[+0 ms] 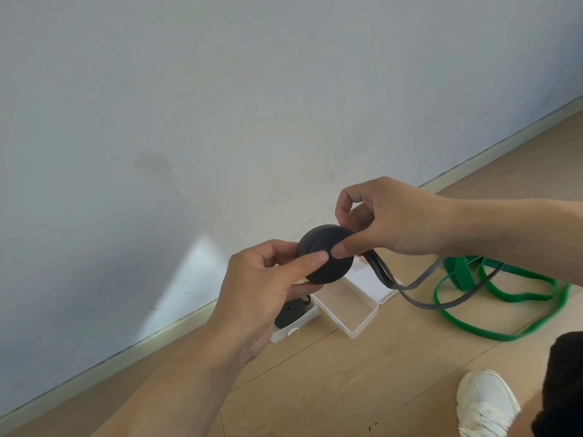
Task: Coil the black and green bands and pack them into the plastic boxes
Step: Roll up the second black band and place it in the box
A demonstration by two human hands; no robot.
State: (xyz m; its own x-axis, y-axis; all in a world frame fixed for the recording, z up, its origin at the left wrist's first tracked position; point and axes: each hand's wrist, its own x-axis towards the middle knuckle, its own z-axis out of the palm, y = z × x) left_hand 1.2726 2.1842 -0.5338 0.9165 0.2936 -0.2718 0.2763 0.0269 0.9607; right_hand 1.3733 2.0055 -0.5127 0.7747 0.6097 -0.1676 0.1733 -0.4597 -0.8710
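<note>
In the head view, both hands are raised above a wooden floor (362, 383) near the wall (189, 105). They hold a black band (325, 253) already wound into a thick flat disc. The left hand (268, 288) grips the disc from the left, thumb pressed on its near face and fingers curled behind, where they are hidden. The right hand (394, 219) pinches the disc's right edge between thumb and curled fingers; its fingertips behind the disc cannot be seen. The uncoiled tail of the band hangs from under the right hand, dips toward the floor and runs off to the right, crossing over a green band (504, 335) that lies in loose loops on the floor near the skirting board. The green band's far end is blurred where it bunches up.

Below the hands, on the floor by the wall, stand white plastic boxes. An open box (353, 313) shows its bare inside; another piece just behind it is partly covered by the band's tail and hard to read. A smaller box (284, 334) to the left holds a dark coil (288, 313), largely hidden by the left hand. At the lower right, a white shoe (485, 402) and dark clothing (564, 383) are cut off by the frame edge.
</note>
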